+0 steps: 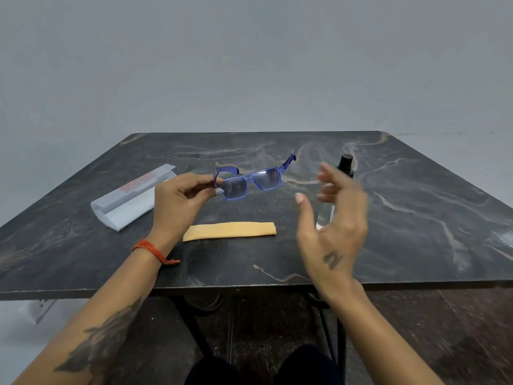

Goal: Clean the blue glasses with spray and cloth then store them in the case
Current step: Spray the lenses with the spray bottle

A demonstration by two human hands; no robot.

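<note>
Soft even light, faint shadows, motion-blurred right hand (337,218), wide-angle bending at the edges

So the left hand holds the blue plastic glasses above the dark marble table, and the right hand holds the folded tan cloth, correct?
Not quite. In the head view the right hand holds nothing; the folded tan cloth lies on the dark marble table. The left hand does hold the blue plastic glasses.

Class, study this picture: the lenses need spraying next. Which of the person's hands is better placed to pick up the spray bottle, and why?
The right hand. It is open, holds nothing and hovers just in front of the spray bottle. The left hand is busy pinching the blue glasses by one corner above the table.
</note>
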